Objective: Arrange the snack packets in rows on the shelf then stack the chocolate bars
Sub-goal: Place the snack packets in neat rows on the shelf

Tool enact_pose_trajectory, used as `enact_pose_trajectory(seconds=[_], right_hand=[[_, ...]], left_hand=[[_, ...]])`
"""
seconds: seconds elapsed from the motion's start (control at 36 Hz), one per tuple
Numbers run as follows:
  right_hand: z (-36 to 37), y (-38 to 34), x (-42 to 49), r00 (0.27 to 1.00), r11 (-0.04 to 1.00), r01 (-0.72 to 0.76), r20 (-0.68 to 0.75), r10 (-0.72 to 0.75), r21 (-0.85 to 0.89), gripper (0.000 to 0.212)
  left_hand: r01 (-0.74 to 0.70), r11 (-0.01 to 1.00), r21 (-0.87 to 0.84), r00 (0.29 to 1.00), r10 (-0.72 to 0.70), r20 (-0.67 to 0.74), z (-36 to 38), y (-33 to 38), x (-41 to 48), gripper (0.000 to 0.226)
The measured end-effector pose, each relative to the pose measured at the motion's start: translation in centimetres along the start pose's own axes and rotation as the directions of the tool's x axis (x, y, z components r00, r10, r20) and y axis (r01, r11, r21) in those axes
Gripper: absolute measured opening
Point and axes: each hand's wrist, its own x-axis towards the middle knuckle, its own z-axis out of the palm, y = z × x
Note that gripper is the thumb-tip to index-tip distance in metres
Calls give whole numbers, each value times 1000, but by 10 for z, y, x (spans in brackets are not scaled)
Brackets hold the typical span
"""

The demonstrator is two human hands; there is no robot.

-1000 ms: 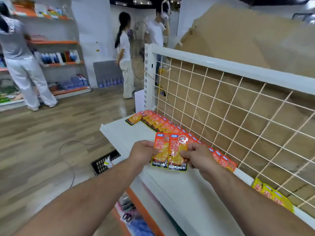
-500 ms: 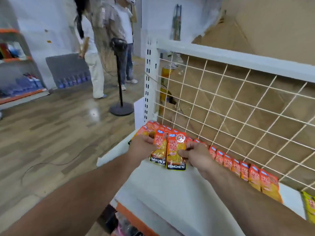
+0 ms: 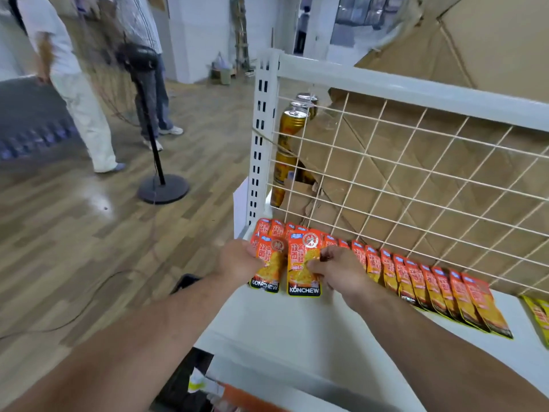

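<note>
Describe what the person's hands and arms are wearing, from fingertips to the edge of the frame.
Nothing is worn on either. The left hand and the right hand have no gloves, and no watch, bracelet or band shows at either wrist. The left forearm and the right forearm are uncovered down to the lower edge of the frame, with no sleeve in view. The fingers are too blurred to tell whether there are rings.

White shelf (image 3: 297, 337) carries overlapping row of orange snack packets (image 3: 439, 288) along its back edge; yellow packets (image 3: 539, 318) lie at far right.
</note>
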Motion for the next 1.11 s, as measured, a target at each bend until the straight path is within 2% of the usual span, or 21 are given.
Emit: enact_pose_trajectory(seconds=[0.14,0.25,0.44,0.53,0.64,0.81,0.97,1.11], right_hand=[[6,-6,2,999,998,4,-31,-6,-59,19],[9,-6,1,999,998,-15,-43,12,-63,20],[15,-1,-4,998,998,-48,-53,45,-46,20],[19,-1,-6,995,996,-81,-57,78,-39,12],[24,-3,-5,992,994,-114,-51,114,0,15],[31,-7,4,987,988,-144,-81,139,-52,20],[42,3,16,981,972,-153,-143,129,-177,33],[47,5,20,978,909,-128,-201,50,-396,34]], left_hand=[[-62,982,176,998,57,32,-3,3,4,17],[-73,969,236,996,60,62,-4,2,8,18],[-97,931,353,995,101,8,5,1,7,28],[-104,928,359,994,110,4,5,0,6,35],[-163,928,334,986,164,27,7,-2,7,33],[-200,934,297,980,191,59,2,-6,9,37],[-247,915,319,968,247,42,2,-3,3,29],[-273,925,265,959,282,4,2,-5,0,27]])
